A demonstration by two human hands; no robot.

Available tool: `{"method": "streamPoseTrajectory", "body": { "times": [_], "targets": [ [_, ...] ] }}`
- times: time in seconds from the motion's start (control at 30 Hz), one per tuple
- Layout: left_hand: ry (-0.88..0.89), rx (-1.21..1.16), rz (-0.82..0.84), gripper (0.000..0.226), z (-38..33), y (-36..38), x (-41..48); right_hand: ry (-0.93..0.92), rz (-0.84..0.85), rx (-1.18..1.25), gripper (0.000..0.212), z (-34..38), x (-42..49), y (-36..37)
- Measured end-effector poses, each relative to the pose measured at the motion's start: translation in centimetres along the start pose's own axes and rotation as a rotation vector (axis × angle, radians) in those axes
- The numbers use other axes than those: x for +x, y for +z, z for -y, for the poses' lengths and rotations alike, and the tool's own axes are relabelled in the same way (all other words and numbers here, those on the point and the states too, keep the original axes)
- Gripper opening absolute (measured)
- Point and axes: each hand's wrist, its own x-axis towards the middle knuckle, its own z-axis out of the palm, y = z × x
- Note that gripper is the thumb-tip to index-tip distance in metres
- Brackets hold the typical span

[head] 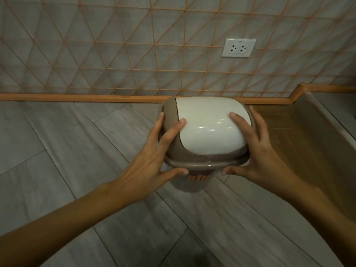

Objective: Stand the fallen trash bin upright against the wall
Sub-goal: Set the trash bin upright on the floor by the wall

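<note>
Grey plank floor (77, 151) — patterned wall (134, 45), outlet (238, 48).

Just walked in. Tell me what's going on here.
A person is holding a small trash bin by its brown top, left hand on one side and right hand on the other, fingers reaching onto the white swing lid. The bin is upright on the grey floor, close to the patterned wall and its orange skirting; whether it touches the wall cannot be told. A socket sits on the wall above.
</note>
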Motion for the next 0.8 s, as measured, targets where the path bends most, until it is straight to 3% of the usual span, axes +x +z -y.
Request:
{"method": "streamPoseTrajectory", "body": {
  "times": [0.2,0.8],
  "targets": [
    [-0.018,0.007,-0.007,0.096,1.4,-1.4,1.1,-0.04,0.014,0.054,0.112,-0.4,2.3,0.7],
    [-0.154,-0.062,-0.092,0.106,8.2,-5.7,7.5,0.003,0.063,0.161,0.114,0.1,14.3,3.4]
  ]
}}
